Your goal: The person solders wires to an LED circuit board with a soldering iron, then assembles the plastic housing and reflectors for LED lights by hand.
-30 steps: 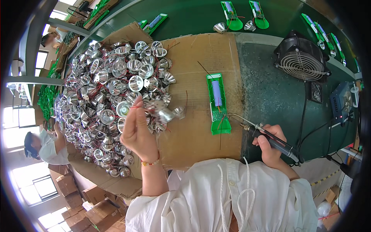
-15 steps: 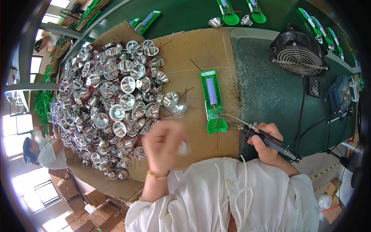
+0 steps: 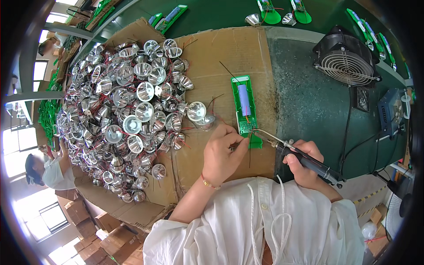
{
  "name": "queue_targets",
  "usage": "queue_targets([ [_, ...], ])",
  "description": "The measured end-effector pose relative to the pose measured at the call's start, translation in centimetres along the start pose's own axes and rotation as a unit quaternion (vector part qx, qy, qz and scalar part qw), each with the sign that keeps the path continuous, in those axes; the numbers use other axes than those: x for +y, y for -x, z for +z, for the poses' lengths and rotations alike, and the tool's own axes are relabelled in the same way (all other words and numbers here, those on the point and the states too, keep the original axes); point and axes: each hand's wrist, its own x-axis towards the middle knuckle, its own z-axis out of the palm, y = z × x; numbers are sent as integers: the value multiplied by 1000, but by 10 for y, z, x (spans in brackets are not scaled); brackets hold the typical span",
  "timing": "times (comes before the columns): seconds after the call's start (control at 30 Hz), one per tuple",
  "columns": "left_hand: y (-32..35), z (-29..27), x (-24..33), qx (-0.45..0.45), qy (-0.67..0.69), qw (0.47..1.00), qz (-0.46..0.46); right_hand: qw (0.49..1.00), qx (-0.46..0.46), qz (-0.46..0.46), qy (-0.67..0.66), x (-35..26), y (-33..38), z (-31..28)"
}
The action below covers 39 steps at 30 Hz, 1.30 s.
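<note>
A green board (image 3: pixel 245 110) is laid flat on the cardboard sheet (image 3: pixel 229 57), just to the right of a big pile of silver reflectors (image 3: pixel 128 115). A blue cylindrical cell (image 3: pixel 244 100) is mounted along the middle of the board. The near end of the board is reached by both hands.

The left hand (image 3: pixel 223 152) is placed on the cardboard just below and left of the board's near end. Its fingers are pinched together close to that end; a thin dark wire seems to be held between them, but this cannot be told for sure. A thin bracelet is worn on the left wrist.

The right hand (image 3: pixel 304 161) is closed around the black handle of a soldering iron (image 3: pixel 291 152). The metal tip of the iron is pointed to the left and is brought to the lower right corner of the board, where it appears to be touching.

One reflector (image 3: pixel 196 111) with red wires is seen apart from the pile, between the pile and the board. A black fan (image 3: pixel 346 59) is standing on the green table (image 3: pixel 309 106) at the upper right. More green boards are lying along the far edge. Another person (image 3: pixel 44 170) is seen at the far left.
</note>
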Motion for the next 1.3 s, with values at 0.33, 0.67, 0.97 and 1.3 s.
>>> queue_targets([
  [0.33,0,0,-1,4,19,1000,-13,997,53,46,-31,-9,0,4],
  [0.67,-2,-2,2,-8,14,999,-42,995,56,35,-68,-6,3,-1],
  [0.97,5,-35,11,175,-48,979,89,994,72,42,-66,-5,5,-5],
  [1.3,31,-29,-22,91,100,957,-256,996,50,50,-58,-9,4,-5],
])
